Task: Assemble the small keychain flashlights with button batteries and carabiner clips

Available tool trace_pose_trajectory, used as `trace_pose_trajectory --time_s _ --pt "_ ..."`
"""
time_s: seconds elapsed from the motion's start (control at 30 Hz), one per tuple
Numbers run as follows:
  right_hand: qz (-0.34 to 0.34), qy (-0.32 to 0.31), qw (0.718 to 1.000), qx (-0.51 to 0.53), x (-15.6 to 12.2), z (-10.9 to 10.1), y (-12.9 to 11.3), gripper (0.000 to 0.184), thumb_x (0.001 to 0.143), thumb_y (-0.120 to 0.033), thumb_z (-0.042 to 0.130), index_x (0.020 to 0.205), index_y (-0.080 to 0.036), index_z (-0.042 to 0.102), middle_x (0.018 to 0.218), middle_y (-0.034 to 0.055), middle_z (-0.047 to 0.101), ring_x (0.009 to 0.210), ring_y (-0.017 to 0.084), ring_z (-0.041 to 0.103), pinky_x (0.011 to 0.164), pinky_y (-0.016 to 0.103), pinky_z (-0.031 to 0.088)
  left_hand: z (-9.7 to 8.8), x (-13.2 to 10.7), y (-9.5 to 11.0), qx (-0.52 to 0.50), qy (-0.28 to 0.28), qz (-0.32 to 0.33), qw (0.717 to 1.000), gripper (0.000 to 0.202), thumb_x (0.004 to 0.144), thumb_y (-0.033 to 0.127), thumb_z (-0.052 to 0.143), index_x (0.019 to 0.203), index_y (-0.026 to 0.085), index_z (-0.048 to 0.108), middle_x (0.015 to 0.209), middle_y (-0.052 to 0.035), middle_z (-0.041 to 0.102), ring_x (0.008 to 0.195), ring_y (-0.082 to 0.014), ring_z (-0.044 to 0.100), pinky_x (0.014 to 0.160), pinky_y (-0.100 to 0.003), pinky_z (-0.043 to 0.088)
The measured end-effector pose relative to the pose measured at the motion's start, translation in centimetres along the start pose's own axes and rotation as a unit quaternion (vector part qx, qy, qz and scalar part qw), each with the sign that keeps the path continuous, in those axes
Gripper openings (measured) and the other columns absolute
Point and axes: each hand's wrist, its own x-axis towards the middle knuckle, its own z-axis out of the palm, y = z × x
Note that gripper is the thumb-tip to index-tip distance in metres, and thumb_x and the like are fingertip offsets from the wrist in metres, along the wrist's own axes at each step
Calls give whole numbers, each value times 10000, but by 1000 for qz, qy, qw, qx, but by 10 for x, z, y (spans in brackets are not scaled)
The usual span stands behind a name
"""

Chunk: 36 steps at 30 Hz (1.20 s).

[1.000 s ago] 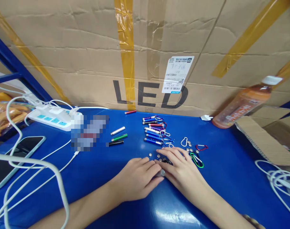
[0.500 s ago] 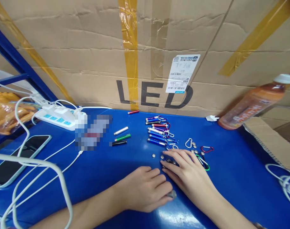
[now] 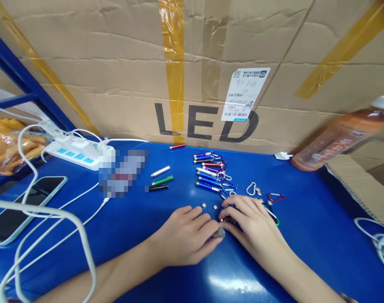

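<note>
My left hand (image 3: 189, 235) is closed around a small grey, silvery cylinder (image 3: 221, 232); only its rounded end shows beyond the fingers. Close beside it, my right hand (image 3: 250, 221) has its fingers bent around small dark, shiny parts (image 3: 229, 219) on the table, partly covered by the fingers. Two button cells (image 3: 215, 207) lie just left of those fingertips. Beyond the hands is a row of mini flashlights (image 3: 207, 178) with carabiners, mostly blue. Loose carabiners, including a silver one (image 3: 251, 189) and a red one (image 3: 276, 197), lie near the right hand, with more button cells.
Silver, green and black tubes (image 3: 162, 181) lie left of the flashlights, and a red one (image 3: 177, 146) is farther back. A power strip (image 3: 81, 156), phone (image 3: 24, 210) and white cables are on the left. A bottle (image 3: 340, 139) leans at right against the large cardboard box (image 3: 125, 84).
My left hand has moved up and slightly left with the grey cylinder, nearer the dark parts. My right hand's fingers have drawn in around those parts. The view has shifted slightly.
</note>
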Motion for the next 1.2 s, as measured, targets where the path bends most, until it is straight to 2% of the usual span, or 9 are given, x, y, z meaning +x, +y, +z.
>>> trace_pose_trajectory --time_s 0.13,0.23,0.37,0.5,0.77,0.97,1.07,1.2 --pt "-7 16 1000 -15 1 0 -1 314 915 -364 406 752 -220 632 925 11 635 918 191 549 803 342 345 2 1 -2 -1 -1 -37 999 179 877 278 437 792 171 551 670 13 604 646 -146 537 574 -272 372" --pt "-6 55 998 6 2 -3 -2 239 909 -298 450 787 -215 637 893 1 652 859 167 568 790 327 362 4 0 -4 -5 -4 -71 997 180 878 281 446 787 170 555 690 8 622 630 -149 537 563 -277 374" --pt "25 104 989 101 1 -8 -7 71 855 -216 556 835 -198 622 820 -10 669 763 128 592 707 273 422 6 0 -4 -1 3 -72 997 189 878 297 458 789 169 564 653 14 619 591 -148 526 540 -280 364" --pt "15 119 976 179 0 -10 -14 51 804 -187 620 847 -203 644 780 -14 680 702 113 611 651 249 470 6 0 -3 2 2 -56 998 210 889 288 438 767 168 561 633 11 608 590 -148 530 541 -277 368" --pt "-3 107 964 245 1 -7 -15 38 757 -174 664 721 -172 652 742 6 653 683 107 616 627 212 512 6 0 -1 -18 -3 -47 999 206 902 251 400 794 163 552 639 3 612 592 -153 543 530 -278 379" --pt "-24 37 979 201 0 -8 -10 93 824 -210 589 878 -202 664 928 41 626 827 132 609 731 248 516 4 1 -1 -27 -6 -44 999 222 912 245 371 807 165 550 636 1 615 601 -152 546 533 -275 395" --pt "-19 26 979 200 1 -10 -9 103 836 -226 574 908 -207 645 943 40 619 845 130 606 737 246 517 5 1 -3 -30 -8 -69 997 202 913 242 377 834 168 547 686 0 636 627 -158 561 552 -276 420" --pt "11 46 984 169 3 -11 -4 130 838 -254 566 947 -201 613 930 48 627 865 148 596 740 270 512 5 3 -7 -71 -35 -159 984 165 912 196 385 866 178 542 745 12 648 667 -142 583 598 -253 462"
